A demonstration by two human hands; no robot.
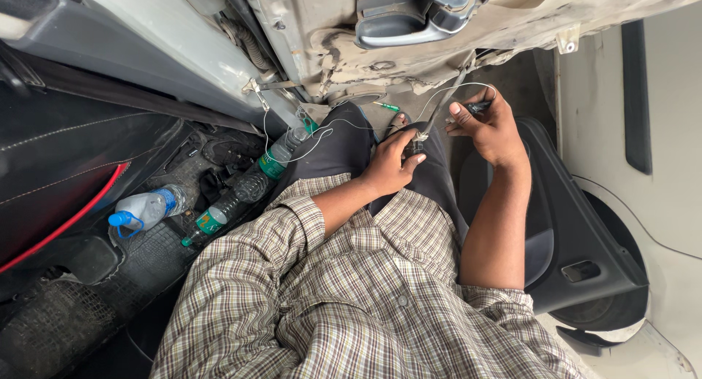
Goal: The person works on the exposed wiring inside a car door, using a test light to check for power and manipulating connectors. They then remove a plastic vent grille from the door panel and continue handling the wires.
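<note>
Seated beside the stripped car door [409, 50], you work a thin white wire [322, 138] between both hands. Your left hand [391, 163], at centre, curls its fingers around a small metal clip [418, 139], thumb and forefinger pinching it; whether the wire's end sits inside the clip cannot be told. Your right hand [491, 127], at 2 o'clock from the left, closes on a dark tool [479, 107], with the wire looping over its knuckles. From the clip the wire trails toward 9 o'clock to a hook [257, 94] on the door frame. The step in hand appears to be fastening wire to clip; the next move calls for a steady clip while the tool closes in. Three bottles [241, 192] lie at 8 o'clock.
</note>
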